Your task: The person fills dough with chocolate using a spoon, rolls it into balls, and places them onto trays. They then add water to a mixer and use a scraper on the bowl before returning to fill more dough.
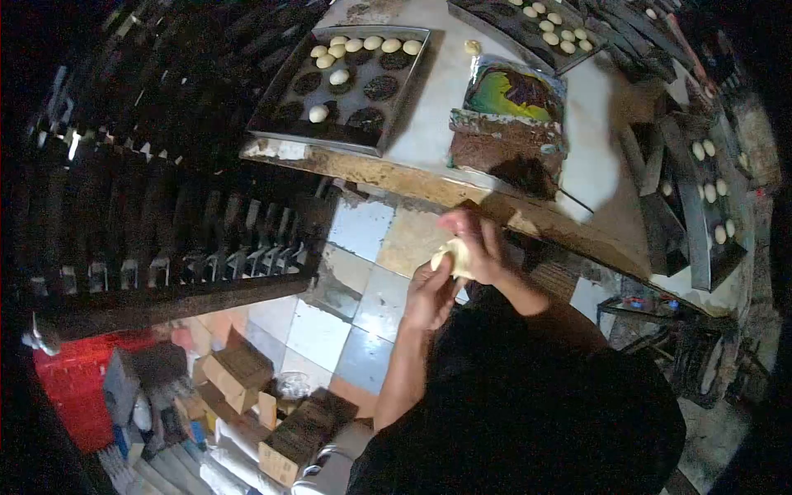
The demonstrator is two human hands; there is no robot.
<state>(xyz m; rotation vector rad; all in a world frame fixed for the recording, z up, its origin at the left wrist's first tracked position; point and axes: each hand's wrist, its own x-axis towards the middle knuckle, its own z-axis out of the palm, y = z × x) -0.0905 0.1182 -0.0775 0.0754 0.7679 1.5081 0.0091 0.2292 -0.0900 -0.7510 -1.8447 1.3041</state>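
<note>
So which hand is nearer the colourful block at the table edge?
Right. The right hand is just below the colourful block in the picture. The left hand sits lower and farther off. Both hold a dough piece.

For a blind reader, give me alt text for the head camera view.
The left hand and right hand hold a pale dough piece beside the table. A tray with dough balls sits on the table.

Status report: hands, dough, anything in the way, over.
Left hand and right hand both cupping the dough piece, above the floor. Tray of dough balls on the table, apart. Nothing blocking.
</note>
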